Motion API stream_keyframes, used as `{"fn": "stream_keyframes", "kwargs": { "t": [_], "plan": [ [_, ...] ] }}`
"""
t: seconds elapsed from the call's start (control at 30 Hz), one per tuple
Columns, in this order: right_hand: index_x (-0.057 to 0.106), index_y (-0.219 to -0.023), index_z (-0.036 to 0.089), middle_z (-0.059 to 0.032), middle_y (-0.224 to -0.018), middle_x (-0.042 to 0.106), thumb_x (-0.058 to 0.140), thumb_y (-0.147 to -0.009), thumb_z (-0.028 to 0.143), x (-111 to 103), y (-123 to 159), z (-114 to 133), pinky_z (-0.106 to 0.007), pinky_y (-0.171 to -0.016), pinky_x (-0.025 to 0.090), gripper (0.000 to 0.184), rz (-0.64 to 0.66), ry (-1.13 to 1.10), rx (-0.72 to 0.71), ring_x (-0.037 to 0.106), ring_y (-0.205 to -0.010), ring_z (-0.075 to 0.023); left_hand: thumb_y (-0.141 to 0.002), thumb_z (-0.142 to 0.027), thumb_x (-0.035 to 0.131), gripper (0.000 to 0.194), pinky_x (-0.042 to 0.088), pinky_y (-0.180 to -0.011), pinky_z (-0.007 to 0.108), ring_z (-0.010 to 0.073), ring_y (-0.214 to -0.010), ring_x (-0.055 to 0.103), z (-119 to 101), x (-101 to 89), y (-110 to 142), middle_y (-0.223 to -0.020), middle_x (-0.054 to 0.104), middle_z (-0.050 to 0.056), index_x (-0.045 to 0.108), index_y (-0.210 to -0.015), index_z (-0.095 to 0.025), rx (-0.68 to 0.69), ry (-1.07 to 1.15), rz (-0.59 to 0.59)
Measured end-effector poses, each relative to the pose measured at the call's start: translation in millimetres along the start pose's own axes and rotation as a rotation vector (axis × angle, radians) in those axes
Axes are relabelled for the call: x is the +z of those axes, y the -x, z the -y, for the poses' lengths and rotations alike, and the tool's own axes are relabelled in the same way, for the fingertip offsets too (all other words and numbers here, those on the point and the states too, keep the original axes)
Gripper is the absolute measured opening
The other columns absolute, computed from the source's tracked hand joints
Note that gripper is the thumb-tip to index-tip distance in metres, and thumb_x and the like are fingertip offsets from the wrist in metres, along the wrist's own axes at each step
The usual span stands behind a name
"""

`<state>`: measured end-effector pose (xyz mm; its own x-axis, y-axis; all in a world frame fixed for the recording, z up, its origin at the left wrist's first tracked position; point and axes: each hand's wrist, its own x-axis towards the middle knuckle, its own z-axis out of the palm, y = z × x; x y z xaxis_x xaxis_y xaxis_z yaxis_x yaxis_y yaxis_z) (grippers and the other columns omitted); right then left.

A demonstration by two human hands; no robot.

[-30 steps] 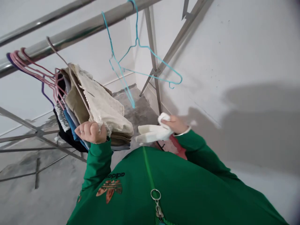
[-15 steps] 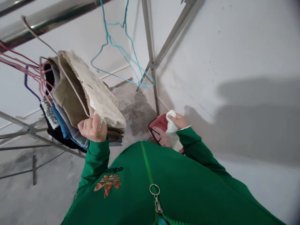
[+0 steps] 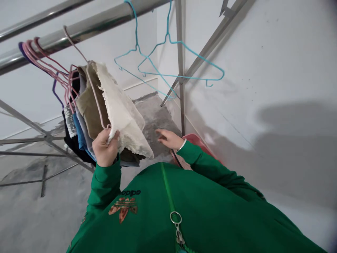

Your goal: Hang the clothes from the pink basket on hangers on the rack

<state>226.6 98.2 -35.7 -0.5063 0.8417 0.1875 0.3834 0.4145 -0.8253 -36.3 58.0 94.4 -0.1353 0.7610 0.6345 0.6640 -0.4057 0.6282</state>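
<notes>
Cream lace-edged cloth point(image 3: 126, 119) on one pale pink hanger point(image 3: 93, 86), left of centre, with a low corner in the grip of the left hand point(image 3: 105, 147): thumb and fingers closed on the fabric, just beside the hanger's lower end. Right hand point(image 3: 171, 138) well apart from that cloth, just beside the pink basin point(image 3: 198, 142), fingers slightly apart, index finger pointing left. One pale band point(image 3: 182, 144) around the right wrist.

Behind the cream cloth, at least five more garments packed close together: one khaki point(image 3: 91, 110), one grey point(image 3: 84, 128), one blue point(image 3: 78, 128), one black-and-white patterned point(image 3: 70, 121), one black point(image 3: 70, 142). To the left, one purple hanger point(image 3: 54, 89) and several pink hangers point(image 3: 70, 75), too bunched to count exactly.

Farther right, two turquoise hangers point(image 3: 136, 35), side by side and bare, overlapping in view. Two metal rails: one thick and near point(image 3: 86, 31), bearing hangers, and one thinner and far point(image 3: 44, 17). Crossed metal braces point(image 3: 181, 79) at the right end, more at the left.

As for containers, just one in sight: the pink basin, low on the right by the white wall point(image 3: 276, 63), largely hidden behind the right green sleeve point(image 3: 207, 161). Contents too covered to tell. Grey concrete floor point(image 3: 23, 218) below.
</notes>
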Motion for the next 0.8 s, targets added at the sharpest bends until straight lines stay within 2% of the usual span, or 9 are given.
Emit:
{"fn": "stream_keyframes", "kwargs": {
  "t": [0.13, 0.2, 0.27, 0.37, 0.43, 0.53, 0.63, 0.7, 0.8],
  "plan": [
    [0.042, -0.137, 0.016, -0.0127, -0.133, 0.048, 0.043, -0.096, 0.035, -25.0, -55.8, 93.8, -0.031, -0.092, 0.05, 0.045, -0.29, 0.053, -0.485, 0.057, -0.104, -0.0149, -0.081, -0.029, 0.056, 0.016, 0.047, -0.076, 0.036, 0.0209, -0.078, 0.064, 5.2, 8.5, 1.3, -0.077, 0.067, 0.005, 0.068, -0.087, -0.021, 0.155, -0.327, 0.103],
    [0.05, -0.131, 0.017, -0.0093, -0.12, 0.054, 0.043, -0.096, 0.037, -30.1, -88.2, 136.5, -0.035, -0.099, 0.044, 0.041, -0.258, 0.255, -0.681, 0.053, -0.111, -0.0177, -0.079, -0.024, 0.054, 0.014, 0.044, -0.073, 0.036, 0.0216, -0.076, 0.062, 5.5, 14.4, -0.1, -0.074, 0.065, 0.006, 0.067, -0.084, -0.02, 0.243, -0.437, 0.12],
    [0.059, -0.122, 0.017, -0.0062, -0.101, 0.058, 0.042, -0.097, 0.037, -26.6, -118.2, 163.7, -0.036, -0.093, 0.045, 0.037, -0.176, 0.454, -0.64, 0.055, -0.101, -0.0174, -0.079, -0.022, 0.053, 0.011, 0.041, -0.071, 0.036, 0.022, -0.073, 0.06, 4.7, 17.3, -1.1, -0.072, 0.063, 0.007, 0.064, -0.08, -0.019, 0.303, -0.484, 0.13],
    [0.067, -0.099, 0.013, -0.0021, -0.086, 0.056, 0.034, -0.098, 0.032, -11.5, -151.0, 177.0, -0.031, -0.085, 0.045, 0.038, -0.071, 0.529, -0.509, 0.057, -0.089, -0.0119, -0.084, -0.025, 0.052, 0.012, 0.04, -0.068, 0.035, 0.0213, -0.068, 0.058, 1.0, 13.6, 0.3, -0.066, 0.06, 0.006, 0.06, -0.075, -0.02, 0.355, -0.488, 0.132],
    [0.066, -0.091, 0.01, -0.0001, -0.082, 0.054, 0.029, -0.098, 0.03, -1.8, -161.6, 178.4, -0.028, -0.084, 0.043, 0.043, -0.054, 0.477, -0.507, 0.056, -0.084, -0.0078, -0.087, -0.027, 0.051, 0.016, 0.04, -0.067, 0.034, 0.0204, -0.066, 0.056, -3.9, 7.1, 4.3, -0.063, 0.058, 0.005, 0.057, -0.073, -0.02, 0.394, -0.47, 0.119],
    [0.066, -0.086, 0.009, 0.0024, -0.077, 0.054, 0.017, -0.097, 0.037, 3.9, -161.5, 186.5, -0.023, -0.082, 0.041, 0.058, -0.086, 0.381, -0.551, 0.053, -0.079, -0.003, -0.087, -0.024, 0.051, 0.013, 0.041, -0.069, 0.034, 0.0209, -0.066, 0.057, -13.1, -1.3, 15.1, -0.065, 0.06, 0.005, 0.056, -0.076, -0.02, 0.471, -0.473, 0.116],
    [0.066, -0.085, 0.01, 0.0039, -0.077, 0.055, 0.003, -0.092, 0.045, -0.7, -151.3, 201.0, -0.018, -0.081, 0.04, 0.072, -0.172, 0.191, -0.584, 0.052, -0.078, 0.0001, -0.085, -0.022, 0.051, 0.01, 0.04, -0.07, 0.036, 0.0229, -0.069, 0.06, -14.9, 1.3, 28.3, -0.067, 0.063, 0.007, 0.058, -0.078, -0.019, 0.486, -0.534, 0.257],
    [0.064, -0.088, 0.011, 0.0032, -0.081, 0.059, 0.011, -0.094, 0.049, -6.9, -143.6, 206.2, -0.016, -0.08, 0.043, 0.066, -0.217, -0.023, -0.617, 0.054, -0.079, -0.0008, -0.083, -0.023, 0.051, 0.011, 0.04, -0.07, 0.037, 0.0246, -0.072, 0.062, -6.5, 10.9, 34.3, -0.068, 0.064, 0.008, 0.059, -0.078, -0.019, 0.352, -0.619, 0.41],
    [0.061, -0.102, 0.013, -0.001, -0.093, 0.064, 0.033, -0.097, 0.049, -17.9, -131.7, 198.4, -0.017, -0.082, 0.048, 0.046, -0.19, -0.289, -0.645, 0.059, -0.085, -0.0054, -0.08, -0.021, 0.052, 0.01, 0.042, -0.078, 0.038, 0.0269, -0.083, 0.065, 20.1, 32.7, 33.6, -0.076, 0.068, 0.011, 0.061, -0.077, -0.017, -0.021, -0.697, 0.53]
  ]
}}
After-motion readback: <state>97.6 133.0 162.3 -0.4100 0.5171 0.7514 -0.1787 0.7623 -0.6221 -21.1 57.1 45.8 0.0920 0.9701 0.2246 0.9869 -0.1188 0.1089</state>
